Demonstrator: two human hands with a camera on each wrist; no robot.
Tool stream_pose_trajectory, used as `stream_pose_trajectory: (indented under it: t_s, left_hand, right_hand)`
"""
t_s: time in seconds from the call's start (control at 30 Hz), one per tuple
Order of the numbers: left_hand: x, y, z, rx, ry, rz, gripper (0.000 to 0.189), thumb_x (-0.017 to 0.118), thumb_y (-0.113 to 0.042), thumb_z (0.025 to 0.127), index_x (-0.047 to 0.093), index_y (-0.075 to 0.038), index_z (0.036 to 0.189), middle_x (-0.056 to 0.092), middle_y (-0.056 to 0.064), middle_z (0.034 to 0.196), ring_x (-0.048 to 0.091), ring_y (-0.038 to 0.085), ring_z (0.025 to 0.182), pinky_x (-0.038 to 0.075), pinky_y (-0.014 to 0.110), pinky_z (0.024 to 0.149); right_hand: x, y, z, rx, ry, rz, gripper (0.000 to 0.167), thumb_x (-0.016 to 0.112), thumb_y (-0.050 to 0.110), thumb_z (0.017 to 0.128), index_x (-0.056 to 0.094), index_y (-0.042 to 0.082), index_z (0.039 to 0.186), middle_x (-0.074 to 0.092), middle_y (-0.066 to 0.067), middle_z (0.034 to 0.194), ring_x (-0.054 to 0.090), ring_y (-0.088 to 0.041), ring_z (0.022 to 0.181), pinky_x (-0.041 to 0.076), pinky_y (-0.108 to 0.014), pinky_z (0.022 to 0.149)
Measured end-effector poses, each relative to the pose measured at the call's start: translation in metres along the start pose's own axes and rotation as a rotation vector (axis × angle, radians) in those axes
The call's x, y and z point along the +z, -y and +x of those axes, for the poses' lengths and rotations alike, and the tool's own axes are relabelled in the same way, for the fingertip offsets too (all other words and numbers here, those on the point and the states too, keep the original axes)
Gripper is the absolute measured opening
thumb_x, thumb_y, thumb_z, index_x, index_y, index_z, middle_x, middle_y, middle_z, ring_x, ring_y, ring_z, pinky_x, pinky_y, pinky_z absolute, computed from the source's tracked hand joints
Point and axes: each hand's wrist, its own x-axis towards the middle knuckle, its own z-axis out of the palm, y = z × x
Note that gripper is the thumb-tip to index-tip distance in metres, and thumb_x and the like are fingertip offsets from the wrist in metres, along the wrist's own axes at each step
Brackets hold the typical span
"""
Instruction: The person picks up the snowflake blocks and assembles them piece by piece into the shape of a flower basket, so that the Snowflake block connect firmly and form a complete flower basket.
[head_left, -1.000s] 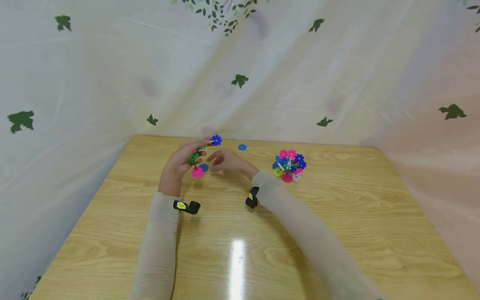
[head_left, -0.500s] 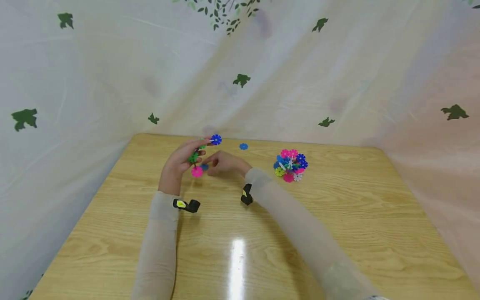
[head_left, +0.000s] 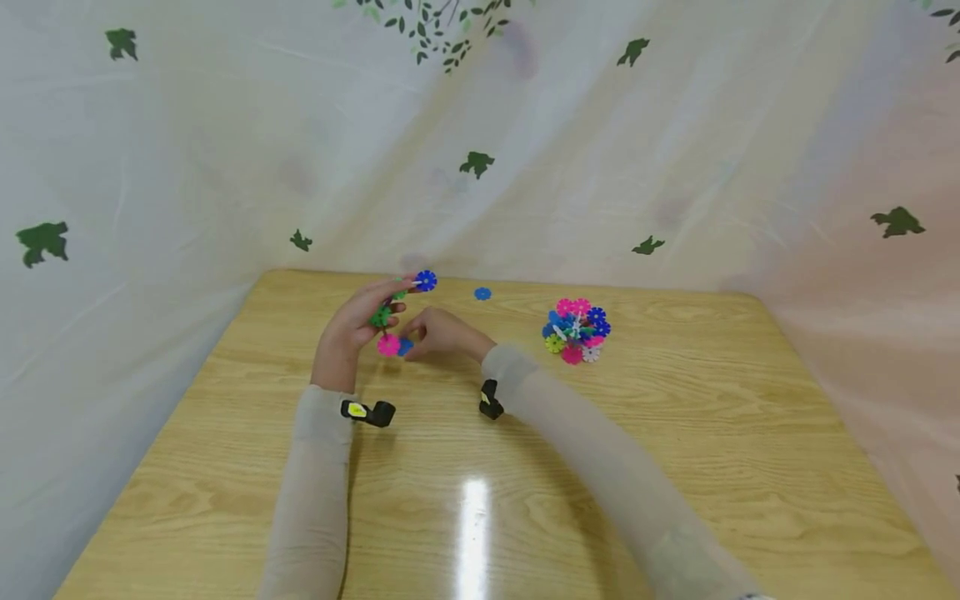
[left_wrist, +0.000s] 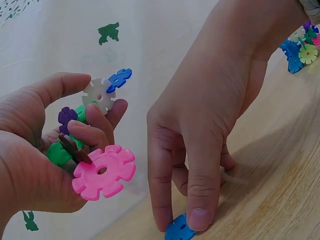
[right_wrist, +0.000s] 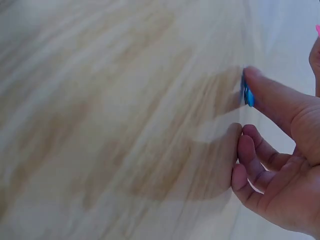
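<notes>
My left hand (head_left: 351, 321) holds a chain of joined snowflake discs above the table. In the left wrist view the chain shows a dark blue disc (left_wrist: 119, 80), a white disc (left_wrist: 98, 93), a purple disc (left_wrist: 66, 119), green discs, a brown disc (left_wrist: 73, 149) and a pink disc (left_wrist: 105, 173) nearest the camera. Fingers hide part of the green ones. Below and right of the pink end, my right hand (head_left: 447, 333) pinches a loose blue disc (left_wrist: 180, 229) at the tabletop. In the right wrist view this disc appears nearly edge-on at the fingertip.
Another blue disc (head_left: 482, 293) lies flat near the table's back edge. Right of it stands a cluster of joined discs (head_left: 576, 331) in many colours. A pale curtain (head_left: 555, 150) with green leaf shapes hangs behind the wooden table (head_left: 675, 433).
My right hand has moved left to the loose blue disc and now pinches it. That disc has shifted slightly toward the front. My left hand keeps its hold on the chain.
</notes>
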Motion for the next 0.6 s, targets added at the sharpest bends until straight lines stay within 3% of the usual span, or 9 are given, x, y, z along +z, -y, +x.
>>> stream_pose_trajectory:
  t_s: [0.37, 0.43, 0.6]
  left_hand:
    - [0.002, 0.002, 0.002, -0.002, 0.011, -0.023, 0.024, 0.054, -0.022, 0.107, 0.06, -0.017, 0.13, 0.059, -0.003, 0.113, 0.05, 0.002, 0.069, 0.039, 0.01, 0.05]
    - [0.003, 0.002, 0.003, -0.004, 0.012, -0.018, 0.022, 0.054, -0.022, 0.107, 0.06, -0.017, 0.128, 0.059, -0.002, 0.115, 0.05, 0.002, 0.068, 0.039, 0.01, 0.05]
    - [0.006, 0.005, 0.006, -0.005, 0.015, 0.005, 0.03, 0.054, -0.021, 0.107, 0.056, -0.013, 0.135, 0.063, -0.005, 0.111, 0.051, 0.001, 0.068, 0.039, 0.01, 0.049]
  right_hand:
    - [-0.008, -0.007, -0.011, 0.083, -0.067, 0.065, 0.015, 0.078, 0.005, 0.087, 0.075, 0.001, 0.102, 0.071, -0.008, 0.095, 0.059, -0.013, 0.086, 0.05, -0.021, 0.078]
    - [-0.012, -0.012, -0.015, 0.099, -0.068, 0.101, 0.009, 0.077, 0.004, 0.089, 0.075, 0.0, 0.096, 0.071, -0.005, 0.09, 0.06, -0.011, 0.08, 0.052, -0.02, 0.075]
    - [-0.02, -0.025, -0.029, 0.167, -0.06, 0.266, 0.01, 0.073, 0.004, 0.092, 0.075, -0.005, 0.095, 0.068, 0.002, 0.073, 0.063, -0.007, 0.064, 0.057, -0.021, 0.062]
